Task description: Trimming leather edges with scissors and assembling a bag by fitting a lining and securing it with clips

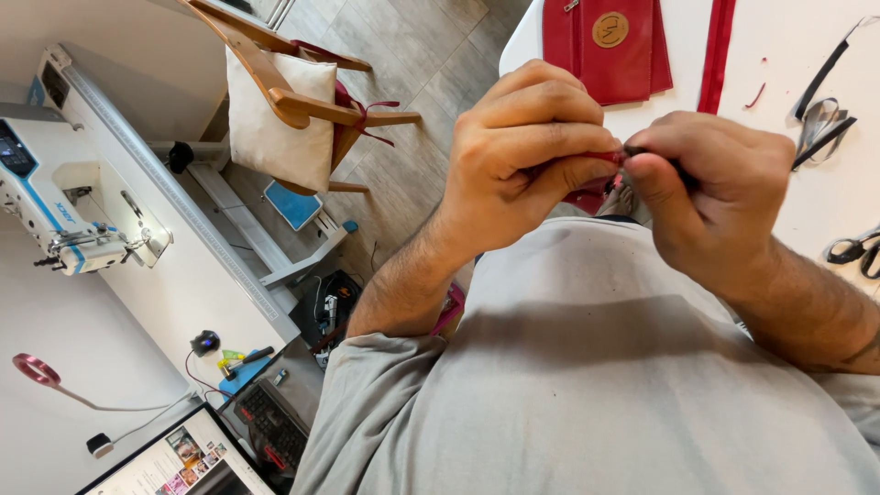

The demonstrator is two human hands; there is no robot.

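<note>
Left hand and right hand meet, fingers pinched together on a small red piece above the white table.

Item: a small red piece, mostly hidden, pinched between the fingertips of both hands
Dark part: a tiny dark bit showed at the pinch, too small to identify
Pose: held up off the white table, close to the chest
Below: more red material hung under the hands
</note>
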